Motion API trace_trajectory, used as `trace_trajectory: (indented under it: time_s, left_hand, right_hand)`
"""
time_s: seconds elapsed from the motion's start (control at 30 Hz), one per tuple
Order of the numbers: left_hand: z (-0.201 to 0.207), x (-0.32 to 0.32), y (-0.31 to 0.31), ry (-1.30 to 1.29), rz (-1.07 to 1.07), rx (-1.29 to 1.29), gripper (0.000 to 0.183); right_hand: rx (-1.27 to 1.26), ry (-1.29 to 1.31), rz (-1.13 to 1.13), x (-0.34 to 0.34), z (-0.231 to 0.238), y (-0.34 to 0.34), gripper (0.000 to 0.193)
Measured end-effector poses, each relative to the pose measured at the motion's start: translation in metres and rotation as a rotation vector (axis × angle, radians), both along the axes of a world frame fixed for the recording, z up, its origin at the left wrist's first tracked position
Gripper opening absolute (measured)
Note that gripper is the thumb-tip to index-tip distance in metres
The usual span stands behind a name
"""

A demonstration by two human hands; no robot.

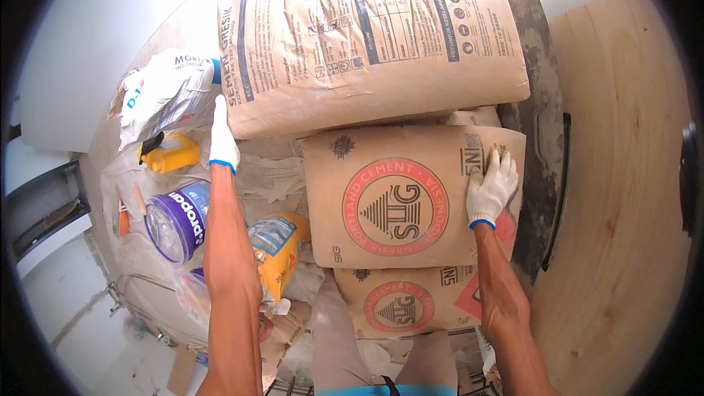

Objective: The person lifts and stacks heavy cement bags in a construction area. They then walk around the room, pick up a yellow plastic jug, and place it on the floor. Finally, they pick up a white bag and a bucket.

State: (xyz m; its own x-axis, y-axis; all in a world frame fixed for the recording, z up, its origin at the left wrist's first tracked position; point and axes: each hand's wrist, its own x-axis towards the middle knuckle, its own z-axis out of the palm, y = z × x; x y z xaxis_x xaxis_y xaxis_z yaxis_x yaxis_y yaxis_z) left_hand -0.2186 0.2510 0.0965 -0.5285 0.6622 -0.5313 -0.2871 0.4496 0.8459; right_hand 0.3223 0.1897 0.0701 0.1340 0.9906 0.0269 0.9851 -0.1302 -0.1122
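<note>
A large brown paper cement bag point(381, 29) lies across the upper middle, printed side up. My left hand point(223, 139), in a white knit glove with a blue cuff, is against its lower left corner. One finger there lies straight along the edge; the others are mostly hidden. Nearer to me is a second cement bag point(330, 198) with a red ring printed on it. My gloved right hand point(493, 187) rests on its upper right part, fingers apart and slightly bent. Below that bag, a third cement bag point(348, 301) shows partly, close to my legs.
To the left are a white sack point(169, 95), a yellow jerrycan point(172, 154), a purple-and-white tub point(176, 224) and a yellow bag point(279, 249). A dark stained board point(539, 176) runs along the right of the bags, beside a wooden panel point(623, 176).
</note>
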Motion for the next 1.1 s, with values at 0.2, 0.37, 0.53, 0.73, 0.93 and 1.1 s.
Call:
trace_trajectory:
  time_s: [0.2,0.37,0.53,0.73,0.93,1.1]
  left_hand:
    - [-0.004,-0.008,0.003,0.095,-0.034,0.057,0.061]
    - [0.001,-0.020,0.034,-0.141,-0.072,0.050,0.062]
    - [0.001,-0.023,0.050,-0.060,-0.083,-0.055,0.076]
    - [-0.021,-0.034,0.040,0.146,-0.028,-0.054,0.074]
    - [-0.024,-0.040,0.035,0.089,-0.089,-0.029,0.063]
    - [-0.019,-0.025,0.032,0.170,-0.080,-0.022,0.061]
  right_hand:
    - [0.010,0.018,0.008,-0.004,0.003,0.001,0.067]
    - [0.022,0.017,0.012,-0.001,-0.002,0.000,0.066]
    - [0.004,-0.005,0.023,0.004,-0.003,0.000,0.067]
    - [-0.025,-0.027,0.005,0.008,-0.003,0.001,0.069]
    - [-0.071,-0.016,-0.026,0.011,-0.005,0.000,0.071]
    - [-0.045,-0.023,-0.015,0.007,-0.001,0.003,0.074]
